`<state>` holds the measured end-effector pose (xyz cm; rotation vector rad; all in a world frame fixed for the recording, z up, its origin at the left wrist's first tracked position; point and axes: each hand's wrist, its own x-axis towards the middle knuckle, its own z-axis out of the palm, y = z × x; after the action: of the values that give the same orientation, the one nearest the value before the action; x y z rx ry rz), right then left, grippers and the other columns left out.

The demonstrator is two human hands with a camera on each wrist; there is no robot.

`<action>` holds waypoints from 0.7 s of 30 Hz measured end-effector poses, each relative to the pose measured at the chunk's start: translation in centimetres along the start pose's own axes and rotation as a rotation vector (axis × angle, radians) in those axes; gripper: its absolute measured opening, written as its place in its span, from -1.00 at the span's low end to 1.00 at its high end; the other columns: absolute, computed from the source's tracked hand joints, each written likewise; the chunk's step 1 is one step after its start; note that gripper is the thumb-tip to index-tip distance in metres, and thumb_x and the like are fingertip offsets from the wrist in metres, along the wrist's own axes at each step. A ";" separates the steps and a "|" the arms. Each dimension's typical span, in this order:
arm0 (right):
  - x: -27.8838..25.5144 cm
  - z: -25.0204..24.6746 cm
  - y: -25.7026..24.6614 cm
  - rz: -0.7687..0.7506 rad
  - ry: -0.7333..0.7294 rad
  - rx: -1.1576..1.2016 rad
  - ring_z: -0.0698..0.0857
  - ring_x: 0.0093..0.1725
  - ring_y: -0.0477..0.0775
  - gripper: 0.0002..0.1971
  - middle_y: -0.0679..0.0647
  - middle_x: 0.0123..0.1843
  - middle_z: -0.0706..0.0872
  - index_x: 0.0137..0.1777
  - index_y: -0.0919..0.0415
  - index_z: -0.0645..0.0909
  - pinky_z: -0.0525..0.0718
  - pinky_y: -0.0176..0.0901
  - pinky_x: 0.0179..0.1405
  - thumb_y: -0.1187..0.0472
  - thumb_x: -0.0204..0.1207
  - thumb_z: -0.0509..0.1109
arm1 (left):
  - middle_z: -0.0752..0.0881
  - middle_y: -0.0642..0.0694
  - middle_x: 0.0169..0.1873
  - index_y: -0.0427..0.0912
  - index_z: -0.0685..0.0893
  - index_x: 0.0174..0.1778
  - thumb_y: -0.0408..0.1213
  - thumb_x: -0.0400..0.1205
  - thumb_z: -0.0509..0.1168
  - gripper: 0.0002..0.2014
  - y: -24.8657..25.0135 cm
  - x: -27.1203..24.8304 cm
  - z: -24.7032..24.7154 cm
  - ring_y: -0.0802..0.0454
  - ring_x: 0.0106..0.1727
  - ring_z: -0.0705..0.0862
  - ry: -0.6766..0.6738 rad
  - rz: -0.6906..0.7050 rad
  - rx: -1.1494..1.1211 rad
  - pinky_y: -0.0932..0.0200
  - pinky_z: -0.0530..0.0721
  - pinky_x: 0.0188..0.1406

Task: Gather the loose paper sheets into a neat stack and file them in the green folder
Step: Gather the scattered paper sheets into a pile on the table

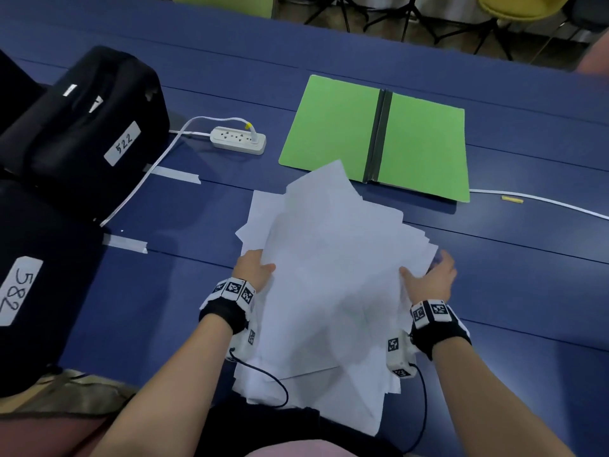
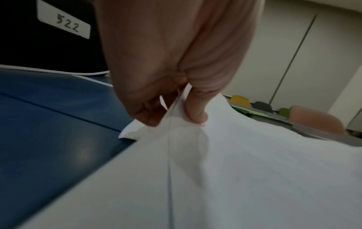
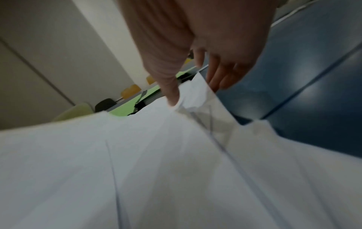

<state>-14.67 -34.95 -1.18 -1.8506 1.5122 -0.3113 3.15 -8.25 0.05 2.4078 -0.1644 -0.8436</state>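
**Dim wrists, even light overhead**

From my head view, light falls soft and even, straight lines bowing near the edges. Both wrist views are darker and motion-smeared; pale glare patches sit on the blue bench (image 3: 305,93), and my fingers (image 2: 195,108) blur.

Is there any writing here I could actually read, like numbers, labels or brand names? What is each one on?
"522": handwritten on a white label stuck to the farther black fabric bag; it shows in the left wrist view too.
"582": handwritten on a white label on the nearer black bag.
Black-and-white square code markers on the wristbands: patterns, not readable text.
Loose white paper sheets, open green folder, white power strip: no legible text.
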 end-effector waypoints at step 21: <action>1.9 1.0 -0.9 -0.191 -0.315 -0.046 0.63 -0.06 0.10 -0.80 0.13 0.24 0.56 0.02 0.04 0.71 0.57 -0.14 0.00 0.06 0.42 0.50 | 0.61 -0.21 -0.19 -0.30 0.58 -0.18 -0.46 0.62 0.26 -0.93 -0.1 -1.3 -0.9 -0.12 -0.14 0.56 0.063 -0.018 -0.250 0.17 0.48 -0.11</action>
<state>-12.86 -36.27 -1.74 -1.9773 1.1415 -0.0672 2.65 -7.36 1.25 2.2002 -0.0115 -0.7479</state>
